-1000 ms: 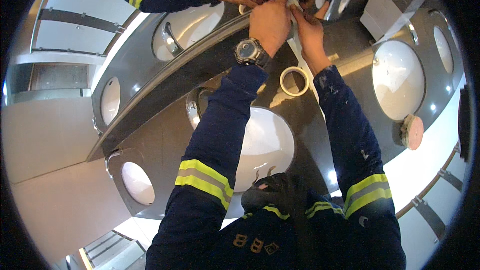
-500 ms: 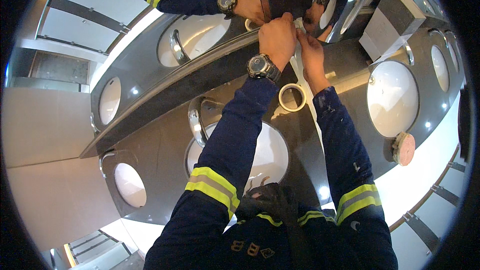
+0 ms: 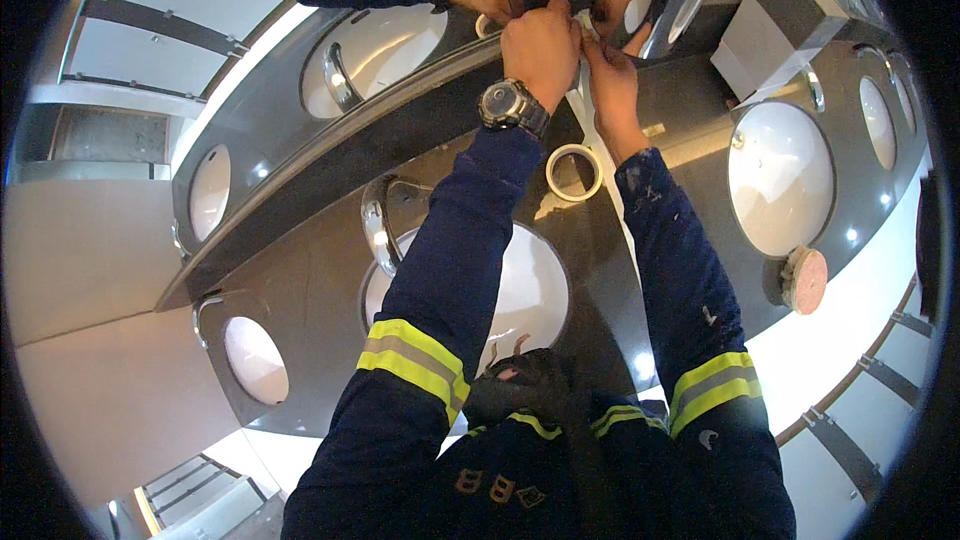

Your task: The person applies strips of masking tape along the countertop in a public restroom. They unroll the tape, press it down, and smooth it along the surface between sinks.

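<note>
Strip of white (image 3: 584,120) ran along the dark counter (image 3: 602,285) toward us, nearer the right hand (image 3: 613,88) than the left hand (image 3: 541,52). Fingers bunched at its far end; we couldn't tell what they pinched.

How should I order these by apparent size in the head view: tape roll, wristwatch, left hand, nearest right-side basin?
1. Nearest right-side basin
2. Left hand
3. Tape roll and wristwatch: too alike to rank

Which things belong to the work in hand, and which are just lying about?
In hand, probably:
left hand and right hand, close together
pale strip below them
cream ring-shaped roll beside it

Lying about, apparently:
pink-topped round object
white box
</note>
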Available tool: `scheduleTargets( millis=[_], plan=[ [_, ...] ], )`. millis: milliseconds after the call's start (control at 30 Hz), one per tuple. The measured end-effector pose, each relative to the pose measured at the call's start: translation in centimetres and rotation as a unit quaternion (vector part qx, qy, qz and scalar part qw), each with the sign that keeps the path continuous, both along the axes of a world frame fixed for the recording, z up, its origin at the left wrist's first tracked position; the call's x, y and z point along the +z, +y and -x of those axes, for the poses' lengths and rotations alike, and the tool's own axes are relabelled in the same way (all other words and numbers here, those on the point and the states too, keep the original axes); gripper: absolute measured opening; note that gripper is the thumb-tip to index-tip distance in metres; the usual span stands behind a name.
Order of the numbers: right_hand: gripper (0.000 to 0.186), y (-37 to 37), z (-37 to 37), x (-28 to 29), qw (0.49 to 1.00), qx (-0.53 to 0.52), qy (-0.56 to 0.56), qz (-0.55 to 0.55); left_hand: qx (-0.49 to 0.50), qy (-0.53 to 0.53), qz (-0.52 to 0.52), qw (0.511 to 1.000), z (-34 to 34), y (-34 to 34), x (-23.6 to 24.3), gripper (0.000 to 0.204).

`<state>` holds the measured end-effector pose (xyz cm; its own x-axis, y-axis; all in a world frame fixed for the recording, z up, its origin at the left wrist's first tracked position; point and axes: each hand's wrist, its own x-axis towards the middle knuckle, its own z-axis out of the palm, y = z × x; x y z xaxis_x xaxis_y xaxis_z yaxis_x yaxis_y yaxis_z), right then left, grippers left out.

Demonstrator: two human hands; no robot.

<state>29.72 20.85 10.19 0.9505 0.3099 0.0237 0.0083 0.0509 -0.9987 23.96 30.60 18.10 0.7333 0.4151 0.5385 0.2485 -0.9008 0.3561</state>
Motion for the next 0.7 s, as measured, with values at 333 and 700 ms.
scheduleTargets(
  millis=[333, 700],
  plan=[
    [0.036, 0.4, 0.3, 0.6, 0.999, -0.005, 0.052, -0.005, -0.002, 0.003, 0.007, 1.000, 0.2, 0.1, 0.0, 0.020],
    [0.039, -0.1, 2.2, 0.4, 1.000, -0.016, 0.012, -0.019, -0.006, -0.006, -0.060, 0.998, -0.2, 0.8, -1.2, 0.018]
  ],
)
